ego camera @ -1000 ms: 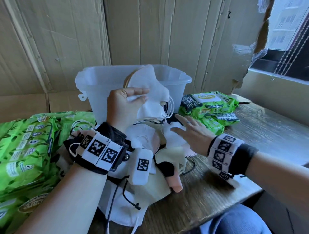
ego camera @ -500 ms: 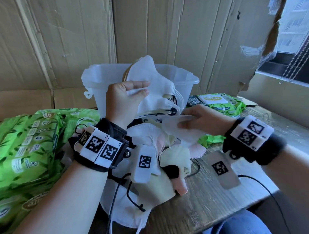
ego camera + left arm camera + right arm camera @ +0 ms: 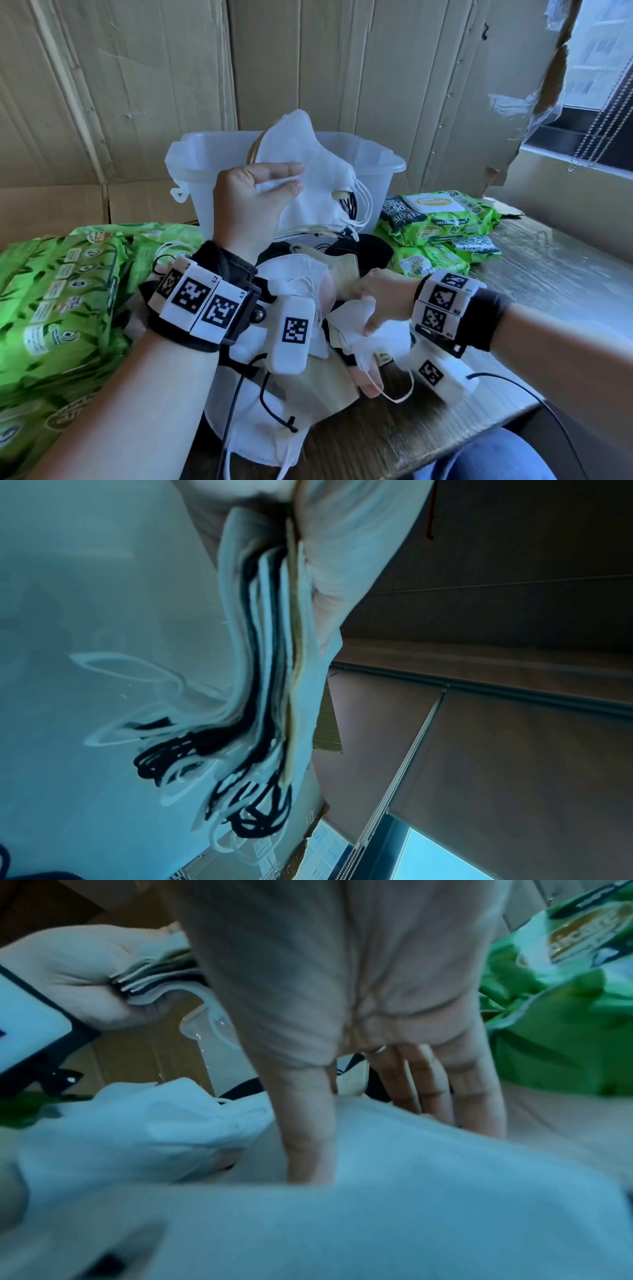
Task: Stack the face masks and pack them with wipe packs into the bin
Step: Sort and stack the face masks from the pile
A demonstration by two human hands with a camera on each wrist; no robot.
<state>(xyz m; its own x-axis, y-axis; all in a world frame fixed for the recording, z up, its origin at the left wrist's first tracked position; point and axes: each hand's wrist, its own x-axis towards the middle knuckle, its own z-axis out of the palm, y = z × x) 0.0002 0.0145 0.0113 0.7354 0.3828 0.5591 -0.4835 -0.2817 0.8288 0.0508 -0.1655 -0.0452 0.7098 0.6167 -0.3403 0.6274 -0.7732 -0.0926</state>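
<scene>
On the far left, large green wipe packs (image 3: 51,301) lie stacked on the wooden table (image 3: 428,421); their printing is too small and skewed to read.

Next, the left hand (image 3: 250,202) is raised in front of the clear plastic bin (image 3: 383,161), thumb and fingers pinching a stack of folded face masks (image 3: 308,164) held upright. The left wrist view shows white, black and beige layers pressed together, with ear loops (image 3: 240,791) dangling loose below. Tags on the left wristband read "L1" and "L2".

Below and in the centre, a loose pile of masks (image 3: 308,387) covers the table in front of the bin.

To the right, the right hand (image 3: 380,301) reaches down into that pile, its fingers curled around a crumpled white mask (image 3: 359,329).

Further right, smaller green wipe packs (image 3: 438,219) lie beside the bin; "80" is legible, the brand word is not.

Risks, as a judgement: the dangling loops could snag on the bin rim or tangle with the incoming mask. The crumpled mask may go on folded unevenly, so the pinched stack could fan out or slip. Lifting it might also drag neighbouring masks off the table edge.
</scene>
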